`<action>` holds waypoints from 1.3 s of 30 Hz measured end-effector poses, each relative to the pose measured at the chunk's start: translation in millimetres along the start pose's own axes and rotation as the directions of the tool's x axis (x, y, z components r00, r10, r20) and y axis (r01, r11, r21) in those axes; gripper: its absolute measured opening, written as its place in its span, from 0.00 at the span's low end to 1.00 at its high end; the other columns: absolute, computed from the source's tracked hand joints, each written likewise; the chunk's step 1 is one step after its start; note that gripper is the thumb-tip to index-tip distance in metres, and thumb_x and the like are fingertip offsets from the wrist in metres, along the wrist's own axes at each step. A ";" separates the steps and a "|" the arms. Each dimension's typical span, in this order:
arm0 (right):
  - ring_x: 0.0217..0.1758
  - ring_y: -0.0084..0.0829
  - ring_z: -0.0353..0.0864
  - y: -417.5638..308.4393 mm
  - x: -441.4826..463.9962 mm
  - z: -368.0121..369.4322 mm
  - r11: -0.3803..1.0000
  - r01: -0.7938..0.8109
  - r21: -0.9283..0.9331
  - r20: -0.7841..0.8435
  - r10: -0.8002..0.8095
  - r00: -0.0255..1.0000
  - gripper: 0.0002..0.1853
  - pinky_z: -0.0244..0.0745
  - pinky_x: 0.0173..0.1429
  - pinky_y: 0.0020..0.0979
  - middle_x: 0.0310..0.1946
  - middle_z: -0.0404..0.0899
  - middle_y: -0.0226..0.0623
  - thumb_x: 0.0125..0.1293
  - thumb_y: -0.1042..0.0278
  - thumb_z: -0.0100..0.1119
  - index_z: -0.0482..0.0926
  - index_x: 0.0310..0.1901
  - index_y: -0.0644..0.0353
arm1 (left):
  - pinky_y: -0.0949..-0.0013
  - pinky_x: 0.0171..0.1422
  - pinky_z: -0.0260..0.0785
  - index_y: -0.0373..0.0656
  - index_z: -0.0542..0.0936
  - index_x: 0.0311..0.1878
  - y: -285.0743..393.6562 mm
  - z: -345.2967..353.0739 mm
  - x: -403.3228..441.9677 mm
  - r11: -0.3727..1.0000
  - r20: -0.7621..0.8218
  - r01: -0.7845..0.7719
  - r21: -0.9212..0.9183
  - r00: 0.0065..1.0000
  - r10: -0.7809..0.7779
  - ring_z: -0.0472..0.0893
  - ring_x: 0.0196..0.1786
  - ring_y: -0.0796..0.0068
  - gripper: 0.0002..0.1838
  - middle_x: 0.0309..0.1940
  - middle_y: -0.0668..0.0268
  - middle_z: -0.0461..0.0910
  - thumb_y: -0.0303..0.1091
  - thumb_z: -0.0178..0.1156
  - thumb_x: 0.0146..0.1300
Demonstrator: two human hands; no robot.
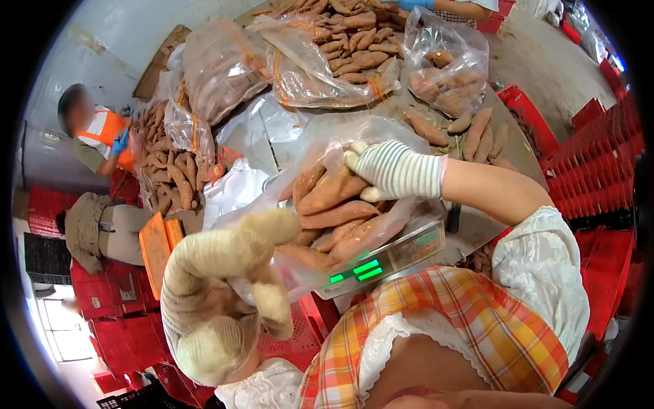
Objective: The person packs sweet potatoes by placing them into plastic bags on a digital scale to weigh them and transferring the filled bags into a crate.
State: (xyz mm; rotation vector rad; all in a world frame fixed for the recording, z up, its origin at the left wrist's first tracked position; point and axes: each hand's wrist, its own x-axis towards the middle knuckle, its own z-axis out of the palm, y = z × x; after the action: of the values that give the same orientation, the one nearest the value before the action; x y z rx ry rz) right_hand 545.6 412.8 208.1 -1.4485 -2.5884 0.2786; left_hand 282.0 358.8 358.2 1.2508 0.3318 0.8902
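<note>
A clear plastic bag (415, 211) with several sweet potatoes (334, 194) in it rests on a digital scale (415, 249), whose green digits are lit. My right hand (398, 169), in a striped knit glove, is closed on the bag's far right rim, its fingertips against the plastic. Close to the camera, my left hand (218, 286) wears a soiled, pale striped glove. Its fingers are bent but apart from one another, beside the bag's left edge. Bag film shows behind these fingers; whether they touch it is hard to make out.
Sweet potatoes (361, 41) lie heaped at the table's far side, near filled plastic bags (225, 71) and another bag (446, 68). A co-worker (95, 129) with blue gloves stands at left; another's blue glove shows at top. Red crates (586, 163) are stacked at right, others (119, 293) at left.
</note>
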 end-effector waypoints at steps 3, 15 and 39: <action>0.39 0.48 0.79 -23.8 17.8 15.7 0.936 0.034 0.350 0.022 -0.045 0.999 0.19 0.76 0.43 0.40 0.35 0.77 0.51 0.52 0.56 0.61 0.74 0.38 0.64 | 0.84 0.24 0.65 0.30 0.60 0.63 -2.0 3.4 8.4 1.000 0.052 0.008 0.001 0.999 -0.008 0.74 0.29 0.80 0.29 0.58 0.29 0.61 0.33 0.57 0.62; 0.42 0.45 0.78 -9.1 32.5 6.5 0.907 0.417 -0.060 -0.217 -0.419 0.882 0.23 0.75 0.46 0.40 0.43 0.76 0.43 0.58 0.60 0.58 0.72 0.55 0.56 | 0.77 0.28 0.67 0.34 0.62 0.66 -1.0 -15.2 3.3 0.976 -0.050 -0.116 0.185 0.991 0.127 0.71 0.32 0.78 0.28 0.61 0.40 0.64 0.37 0.52 0.65; 0.52 0.37 0.76 11.4 -56.2 -47.4 0.945 0.189 0.266 -0.480 -0.040 0.876 0.21 0.71 0.57 0.33 0.48 0.77 0.44 0.57 0.70 0.58 0.74 0.54 0.62 | 0.78 0.44 0.68 0.50 0.53 0.73 -5.9 -3.8 -49.1 0.569 -0.268 0.089 0.818 0.934 0.238 0.73 0.39 0.79 0.36 0.44 0.61 0.75 0.30 0.49 0.59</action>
State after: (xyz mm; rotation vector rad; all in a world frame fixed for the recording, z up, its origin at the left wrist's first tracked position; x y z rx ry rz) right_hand 595.0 374.6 248.5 -1.0825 -2.1153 0.2599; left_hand 250.7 324.9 339.9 1.9842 1.0989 1.0800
